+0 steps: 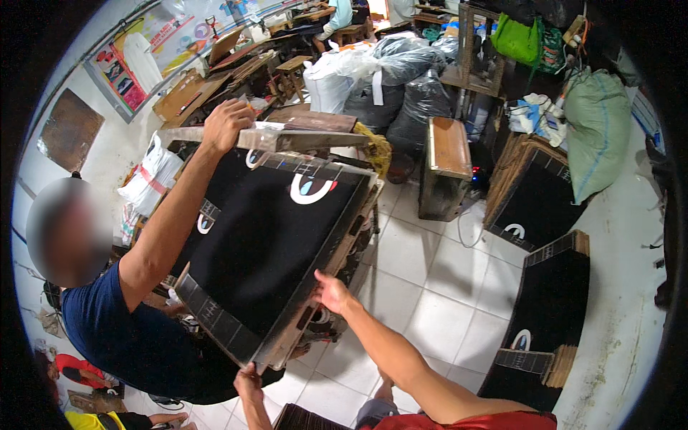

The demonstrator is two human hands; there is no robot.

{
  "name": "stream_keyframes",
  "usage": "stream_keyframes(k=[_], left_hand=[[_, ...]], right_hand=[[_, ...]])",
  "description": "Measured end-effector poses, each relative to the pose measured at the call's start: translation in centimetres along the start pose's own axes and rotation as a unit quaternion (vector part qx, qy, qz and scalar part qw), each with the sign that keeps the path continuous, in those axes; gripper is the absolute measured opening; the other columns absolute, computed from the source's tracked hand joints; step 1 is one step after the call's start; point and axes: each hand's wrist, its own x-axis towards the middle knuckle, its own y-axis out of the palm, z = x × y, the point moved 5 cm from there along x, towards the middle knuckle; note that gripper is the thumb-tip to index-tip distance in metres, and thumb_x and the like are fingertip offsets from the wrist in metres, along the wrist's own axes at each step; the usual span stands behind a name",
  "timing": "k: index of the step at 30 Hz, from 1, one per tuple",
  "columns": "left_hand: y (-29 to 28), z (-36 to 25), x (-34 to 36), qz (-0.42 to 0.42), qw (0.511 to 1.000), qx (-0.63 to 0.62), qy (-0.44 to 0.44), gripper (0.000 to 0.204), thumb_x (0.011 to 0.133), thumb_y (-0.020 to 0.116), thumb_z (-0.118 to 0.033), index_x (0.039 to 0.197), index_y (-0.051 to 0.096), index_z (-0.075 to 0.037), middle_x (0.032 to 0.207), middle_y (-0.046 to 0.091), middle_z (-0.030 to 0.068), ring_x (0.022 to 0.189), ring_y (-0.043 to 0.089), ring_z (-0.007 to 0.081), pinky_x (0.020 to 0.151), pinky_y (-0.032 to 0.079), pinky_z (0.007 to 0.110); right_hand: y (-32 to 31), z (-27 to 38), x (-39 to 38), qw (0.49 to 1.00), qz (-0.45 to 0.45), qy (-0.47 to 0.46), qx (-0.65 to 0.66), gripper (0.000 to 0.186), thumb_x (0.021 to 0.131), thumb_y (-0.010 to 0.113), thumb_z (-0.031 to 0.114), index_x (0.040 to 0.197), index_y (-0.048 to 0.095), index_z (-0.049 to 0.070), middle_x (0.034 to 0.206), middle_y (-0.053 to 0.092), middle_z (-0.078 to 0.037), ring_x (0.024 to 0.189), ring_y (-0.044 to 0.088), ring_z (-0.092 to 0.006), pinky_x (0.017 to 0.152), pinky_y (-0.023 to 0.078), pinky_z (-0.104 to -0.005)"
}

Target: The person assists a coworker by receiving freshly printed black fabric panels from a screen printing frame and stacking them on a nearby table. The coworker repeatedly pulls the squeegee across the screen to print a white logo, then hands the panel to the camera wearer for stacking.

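Observation:
A flat board covered in black cloth, with white, blue and red printed marks, lies tilted on a wooden stand in front of me. My left hand pinches its near corner. My right hand grips the right edge, thumb at the top and the other fingers partly hidden. A co-worker in a dark blue shirt, on the left, holds up a wooden frame by one hand above the board's far end. Another black-covered board shows partly beneath the co-worker's arm.
Stacks of similar black boards lean along the right wall. A wooden box stand is on the tiled floor. Beyond it lie plastic-wrapped bundles and a green sack. Other people sit at the far end and lower left.

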Motion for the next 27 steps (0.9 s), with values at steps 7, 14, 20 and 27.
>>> stream_keyframes(k=[7,14,20,27], left_hand=[[3.2,1.2,-8.3,0.036,0.998,0.044,-0.002,0.019,0.077,0.07,-0.011,0.068,0.053,-0.007,0.058,0.052,0.0027,0.05,0.048,0.0118,0.045,0.037,0.023],[-2.1,-4.6,-11.8,-0.11,0.949,0.121,0.271,0.035,0.08,0.067,-0.014,0.105,0.05,0.003,0.098,0.053,0.0074,0.09,0.05,0.0141,0.083,0.039,0.026],[10.6,-7.4,-21.0,0.114,0.857,0.215,0.455,0.033,0.08,0.067,-0.018,0.104,0.056,0.002,0.095,0.058,0.0085,0.089,0.053,0.0149,0.08,0.043,0.028],[32.1,-12.9,-32.5,0.288,0.715,0.298,0.563,0.064,0.073,0.072,-0.029,0.121,0.046,0.005,0.119,0.052,0.0224,0.114,0.049,0.0295,0.095,0.038,0.037]], right_hand=[[-0.7,2.6,-0.5,0.999,0.042,0.004,0.0,0.022,0.071,0.067,0.004,0.091,0.058,0.004,0.089,0.059,-0.009,0.089,0.057,-0.0248,0.085,0.045,-0.0416],[-5.3,3.6,-21.4,0.994,-0.034,-0.099,0.01,0.033,0.065,0.066,-0.003,0.094,0.055,0.005,0.085,0.056,-0.007,0.083,0.056,-0.0217,0.079,0.048,-0.0383],[-8.8,5.6,-43.7,0.98,-0.008,-0.198,0.022,0.025,0.062,0.064,-0.006,0.084,0.061,0.006,0.075,0.062,-0.008,0.07,0.063,-0.0236,0.07,0.055,-0.0391],[-11.1,7.5,-61.0,0.933,0.033,-0.358,0.001,0.048,0.056,0.069,-0.009,0.1,0.056,0.006,0.084,0.06,-0.007,0.077,0.063,-0.0234,0.071,0.054,-0.0393]])
